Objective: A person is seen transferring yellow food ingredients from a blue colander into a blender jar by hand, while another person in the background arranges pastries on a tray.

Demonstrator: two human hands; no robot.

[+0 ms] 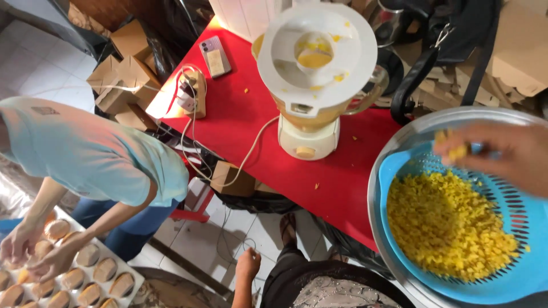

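One hand, my right [502, 154], is pinching yellow corn kernels [455, 150] over the blue colander [514, 279]; I am seeing my left hand [249, 265] hanging loosely closed, its fingers hidden.

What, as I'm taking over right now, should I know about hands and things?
Right hand: over the blue colander, grip pinching yellow kernels.
Left hand: down at the side, grip unclear.
Colander sits in the metal bowl, heaped with kernels.
Blender on the red table: yellow puree inside, lid hole open.
Done: some blended.
Left: the colander's heap.
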